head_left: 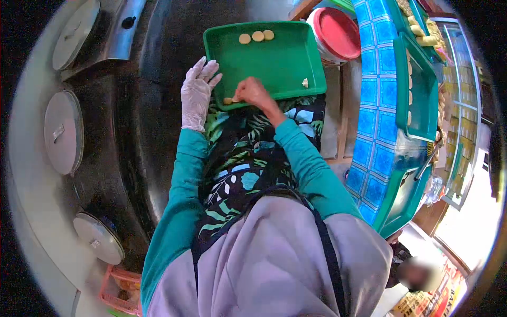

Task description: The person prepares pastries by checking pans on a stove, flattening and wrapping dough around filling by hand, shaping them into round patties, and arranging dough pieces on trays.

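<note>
A green tray [264, 63] lies across my lap. Several pale round dough pieces are in it: a row of three discs [257, 36] near the far edge and one dough piece [227, 101] in the near left corner. My right hand [254, 93], bare, is closed with its fingertips pinched down at that corner piece. A small whitish scrap [304, 83] sits near the tray's right side. My left hand [198, 95] wears a thin clear glove. It is held at the tray's left edge with fingers apart and nothing in it.
On the left are dark surfaces with several round metal lids [64, 132]. A white bucket with a red lid [338, 34] stands right of the tray. Beyond it, a blue-tiled table [367, 121] carries another green tray [420, 124]. Someone's blurred head shows at lower right.
</note>
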The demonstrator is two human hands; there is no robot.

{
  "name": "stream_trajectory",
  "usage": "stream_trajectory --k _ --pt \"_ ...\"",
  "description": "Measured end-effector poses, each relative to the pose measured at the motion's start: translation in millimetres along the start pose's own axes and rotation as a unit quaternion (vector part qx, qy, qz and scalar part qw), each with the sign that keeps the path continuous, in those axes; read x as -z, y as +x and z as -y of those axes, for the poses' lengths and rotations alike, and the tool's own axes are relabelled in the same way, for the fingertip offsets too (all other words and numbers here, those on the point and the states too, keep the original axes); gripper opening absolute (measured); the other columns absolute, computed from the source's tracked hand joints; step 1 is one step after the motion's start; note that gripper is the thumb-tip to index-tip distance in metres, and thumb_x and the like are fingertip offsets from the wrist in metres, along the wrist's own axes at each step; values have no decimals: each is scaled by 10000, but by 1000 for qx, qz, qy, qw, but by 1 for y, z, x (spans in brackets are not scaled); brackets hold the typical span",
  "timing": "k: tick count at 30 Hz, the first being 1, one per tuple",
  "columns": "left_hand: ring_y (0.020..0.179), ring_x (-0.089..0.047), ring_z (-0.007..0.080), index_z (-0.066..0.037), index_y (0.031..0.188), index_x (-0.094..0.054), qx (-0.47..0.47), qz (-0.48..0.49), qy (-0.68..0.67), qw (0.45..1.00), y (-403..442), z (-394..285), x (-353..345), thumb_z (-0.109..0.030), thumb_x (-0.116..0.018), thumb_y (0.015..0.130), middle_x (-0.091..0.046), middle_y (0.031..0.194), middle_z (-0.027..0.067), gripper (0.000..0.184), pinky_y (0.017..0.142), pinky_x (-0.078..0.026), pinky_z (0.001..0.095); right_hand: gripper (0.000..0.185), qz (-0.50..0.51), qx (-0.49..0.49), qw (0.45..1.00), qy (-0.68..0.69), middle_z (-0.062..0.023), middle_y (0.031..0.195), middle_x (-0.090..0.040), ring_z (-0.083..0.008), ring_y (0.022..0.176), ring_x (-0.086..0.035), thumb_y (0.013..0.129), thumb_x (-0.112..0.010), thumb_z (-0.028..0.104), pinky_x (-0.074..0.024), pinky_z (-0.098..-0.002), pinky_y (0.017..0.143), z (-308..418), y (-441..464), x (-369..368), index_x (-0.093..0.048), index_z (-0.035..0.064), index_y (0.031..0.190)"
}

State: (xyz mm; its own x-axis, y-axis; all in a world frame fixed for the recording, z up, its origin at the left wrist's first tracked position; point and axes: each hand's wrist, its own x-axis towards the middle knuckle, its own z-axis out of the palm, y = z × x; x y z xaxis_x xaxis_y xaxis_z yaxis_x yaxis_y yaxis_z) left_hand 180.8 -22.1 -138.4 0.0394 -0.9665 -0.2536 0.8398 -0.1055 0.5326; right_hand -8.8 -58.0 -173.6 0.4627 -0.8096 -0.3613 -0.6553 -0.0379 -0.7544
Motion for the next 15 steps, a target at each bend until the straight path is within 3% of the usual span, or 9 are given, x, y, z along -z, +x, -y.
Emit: stream_trajectory --k 2,4,5,6,8,11,12,14,15 --pt "1274 -445 290 -4 1347 -441 -13 -4 86 996 -3 0 -4 -371 -407 979 -513 1321 178 521 1058 -353 460 159 12 -29 999 20 -64 617 -638 -149 574 -599 624 -752 132 -473 -326 539 2 -10 17 -726 57 761" --pt "1237 -488 258 -8 1324 -473 -39 10 106 994 -5 3 -8 -332 -434 971 -534 1298 158 481 1039 -382 435 129 -16 -133 963 235 -34 629 -632 -120 554 -572 674 -761 127 -432 -279 493 3 -14 24 -715 41 759" --pt "1214 -508 250 -12 1313 -486 -39 -11 131 991 -5 4 -11 -318 -448 968 -548 1283 149 463 1025 -400 427 130 -48 -111 924 363 -19 654 -631 -84 548 -549 713 -762 128 -402 -255 471 -2 -14 27 -700 30 771" --pt "1192 -529 243 -16 1303 -499 -40 -31 156 986 -5 4 -13 -303 -462 966 -561 1268 140 445 1010 -417 418 130 -45 -108 924 363 -19 654 -631 -84 548 -549 713 -762 128 -402 -255 471 -6 -12 31 -700 30 771" --pt "1159 -555 222 -13 1266 -544 -43 -40 155 986 -7 4 -19 -271 -506 955 -590 1229 131 406 994 -434 386 205 -219 -122 841 480 -22 618 -616 -81 522 -536 646 -783 166 -389 -247 458 -16 -7 39 -697 27 770" --pt "1130 -567 173 -35 1214 -611 -58 7 367 928 -14 23 -33 -199 -664 871 -613 1214 98 384 989 -422 315 221 -292 -128 862 395 -66 626 -636 -140 527 -564 649 -786 197 -412 -300 466 -39 -11 64 -700 33 768" --pt "1118 -573 208 -76 1209 -620 -124 81 574 806 -18 31 -36 -167 -716 802 -624 1194 96 428 982 -433 347 221 -295 -132 861 393 -66 626 -636 -140 527 -564 649 -786 197 -412 -300 466 -51 -13 71 -700 33 768" --pt "1094 -561 268 -93 1192 -617 -226 225 715 623 -25 57 -41 -156 -734 738 -634 1117 113 473 963 -437 386 196 -360 -107 924 73 -65 662 -647 -187 558 -585 710 -772 191 -453 -326 516 -71 -13 80 -694 17 756" --pt "1072 -545 287 -83 1187 -603 -209 257 755 566 -29 66 -47 -142 -729 712 -623 1073 118 495 949 -436 400 228 -362 -117 924 -42 -126 679 -647 -269 603 -601 689 -781 238 -471 -394 562 -69 -18 84 -697 32 742"
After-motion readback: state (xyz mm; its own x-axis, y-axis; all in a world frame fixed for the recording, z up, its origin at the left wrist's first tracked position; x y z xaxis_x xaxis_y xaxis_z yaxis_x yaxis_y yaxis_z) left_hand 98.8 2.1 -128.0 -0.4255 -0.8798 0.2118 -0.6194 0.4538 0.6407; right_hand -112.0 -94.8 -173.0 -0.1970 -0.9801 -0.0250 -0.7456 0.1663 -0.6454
